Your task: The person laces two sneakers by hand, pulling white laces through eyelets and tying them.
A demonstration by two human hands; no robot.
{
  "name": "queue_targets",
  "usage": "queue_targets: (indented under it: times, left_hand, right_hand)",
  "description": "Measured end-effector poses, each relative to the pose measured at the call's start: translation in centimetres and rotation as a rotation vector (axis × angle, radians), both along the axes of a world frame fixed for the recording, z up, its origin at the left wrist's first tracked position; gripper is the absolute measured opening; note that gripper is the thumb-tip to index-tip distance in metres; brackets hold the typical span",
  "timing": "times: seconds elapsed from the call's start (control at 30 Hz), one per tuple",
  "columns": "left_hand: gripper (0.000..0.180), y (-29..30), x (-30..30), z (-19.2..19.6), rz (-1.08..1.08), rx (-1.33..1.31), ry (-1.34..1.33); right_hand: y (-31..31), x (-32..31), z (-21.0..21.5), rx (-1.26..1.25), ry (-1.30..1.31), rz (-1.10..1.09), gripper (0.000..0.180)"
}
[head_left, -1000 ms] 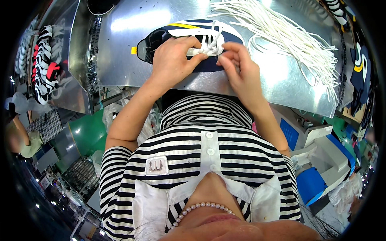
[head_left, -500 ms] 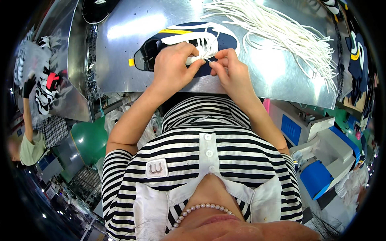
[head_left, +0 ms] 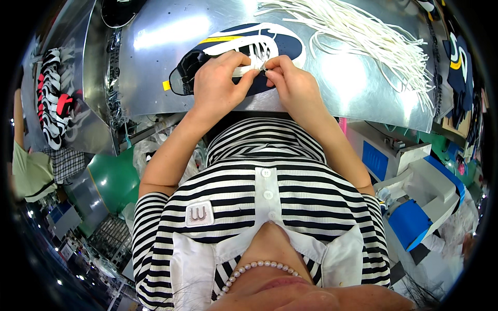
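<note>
A navy shoe upper (head_left: 291,45) with white trim and a yellow stripe lies on the metal table, its rounded toe toward the right. White shoelace (head_left: 263,51) crosses its middle opening in several rows. My left hand (head_left: 220,83) is closed on the upper's near eyelet edge, thumb and index finger pinching it. Close beside those fingertips, my right hand (head_left: 294,85) pinches the lace between thumb and index finger. The fingers partly hide the eyelets and the lace end. A small yellow tab (head_left: 166,85) shows at the upper's heel end.
A loose bundle of white shoelaces (head_left: 376,52) spreads over the table's right side. A dark shoe piece (head_left: 119,11) lies at the far left. Black, white and red uppers (head_left: 50,98) are stacked beyond the left edge. A grey and blue machine (head_left: 415,192) stands at the right; another person (head_left: 31,168) is at the left.
My right fingertips have come in closer to the left ones at the lace. The whole view has shifted slightly. At the left, the other person's gloved hand has gone from sight.
</note>
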State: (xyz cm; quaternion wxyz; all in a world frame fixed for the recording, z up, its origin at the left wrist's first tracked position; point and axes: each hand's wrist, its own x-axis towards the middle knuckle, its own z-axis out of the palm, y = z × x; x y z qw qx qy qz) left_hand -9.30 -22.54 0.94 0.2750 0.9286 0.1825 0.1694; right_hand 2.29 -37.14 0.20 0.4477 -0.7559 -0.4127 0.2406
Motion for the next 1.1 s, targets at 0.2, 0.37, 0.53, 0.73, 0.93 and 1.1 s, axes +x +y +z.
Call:
queue_targets:
  times: [0.2, 0.37, 0.53, 0.73, 0.93, 1.1]
  left_hand:
    - [0.021, -0.2, 0.2, 0.0, 0.013, -0.004, 0.001]
    - [0.022, -0.2, 0.3, 0.0, 0.019, -0.016, 0.025]
    - [0.022, 0.1, 0.3, 0.0, -0.014, -0.015, 0.006]
    - [0.021, 0.2, 0.3, -0.3, -0.031, -0.024, -0.014]
    - [0.021, 0.2, 0.3, -0.3, -0.031, -0.048, 0.0]
    - [0.02, 0.2, 0.2, -0.2, -0.078, -0.147, -0.023]
  right_hand:
    - [-1.8, 0.2, 1.1, -0.005, 0.036, -0.057, 0.013]
    - [-1.6, 0.2, 0.7, -0.015, 0.143, -0.053, 0.015]
    - [-0.9, 0.5, -0.2, 0.042, 0.202, -0.045, 0.015]
    - [-0.6, 0.4, -0.1, 0.0, 0.15, -0.063, 0.016]
    - [-0.6, -0.1, -0.5, 0.027, -0.055, -0.099, 0.018]
    - [-0.1, -0.8, -1.0, -0.039, -0.285, -0.115, 0.018]
